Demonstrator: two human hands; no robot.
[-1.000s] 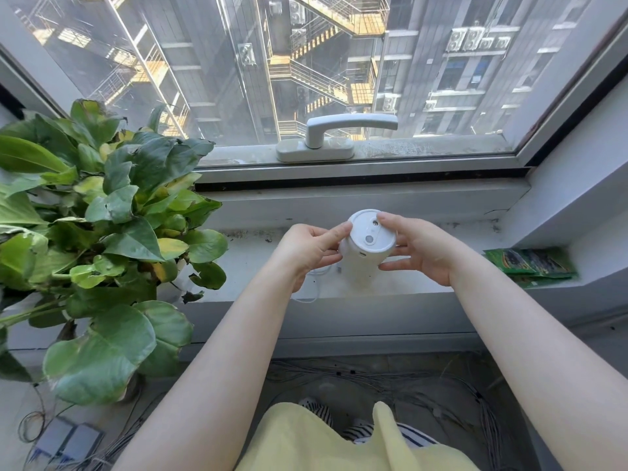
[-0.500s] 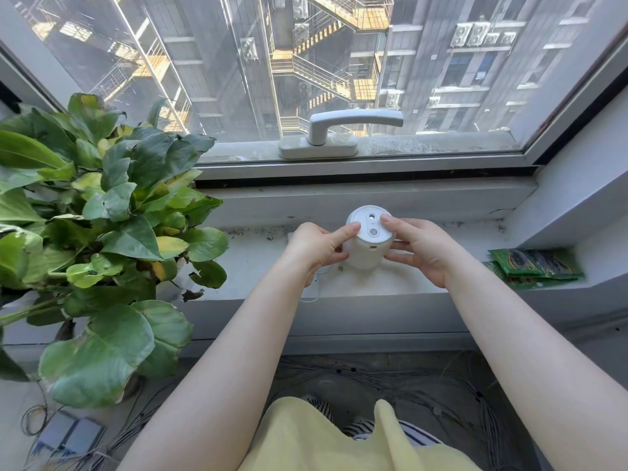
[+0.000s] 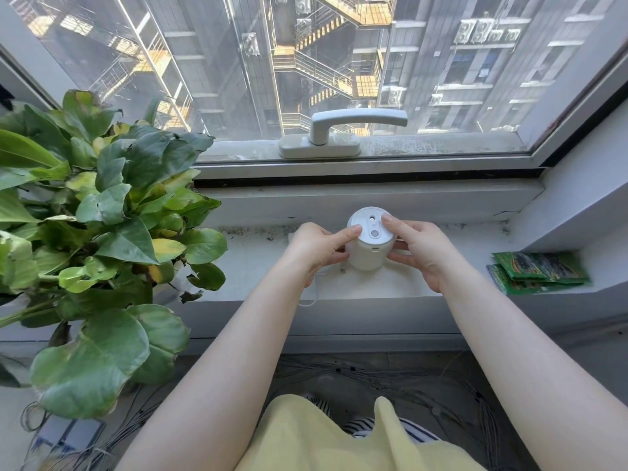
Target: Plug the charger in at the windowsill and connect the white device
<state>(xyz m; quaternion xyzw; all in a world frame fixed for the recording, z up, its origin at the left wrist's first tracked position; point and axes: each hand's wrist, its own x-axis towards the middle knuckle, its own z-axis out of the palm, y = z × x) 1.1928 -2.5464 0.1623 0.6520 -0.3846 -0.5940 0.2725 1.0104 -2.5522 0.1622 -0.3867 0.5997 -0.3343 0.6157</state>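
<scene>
- White device (image 3: 369,244), a short cylinder, stands upright on the windowsill (image 3: 407,283) at the centre of the frame, just below the window frame; a small port slot shows on its near side and two round marks on its flat top.
- The left hand (image 3: 317,248) pinches it from the left of the frame, one fingertip on the top edge and the others against the side wall.
- The right hand (image 3: 419,249) clasps it from the right, one fingertip laid on the top and the rest curled round the side and base.
- Against the picture of one second ago, the device sits lower and further back, its base now on the sill, and the port side is turned toward the camera.
- One thin white cable (image 3: 317,277) runs out under the left wrist; its small plug end (image 3: 343,270) lies on the sill just beside the device's base, unconnected.
- One window handle (image 3: 343,130) sits above, at upper centre.
- One leafy potted plant (image 3: 102,232) fills the left of the frame.
- Green packets (image 3: 537,271), at least two stacked, lie at the right end of the sill; their print is too small to read.
- No writing can be read on the device.
</scene>
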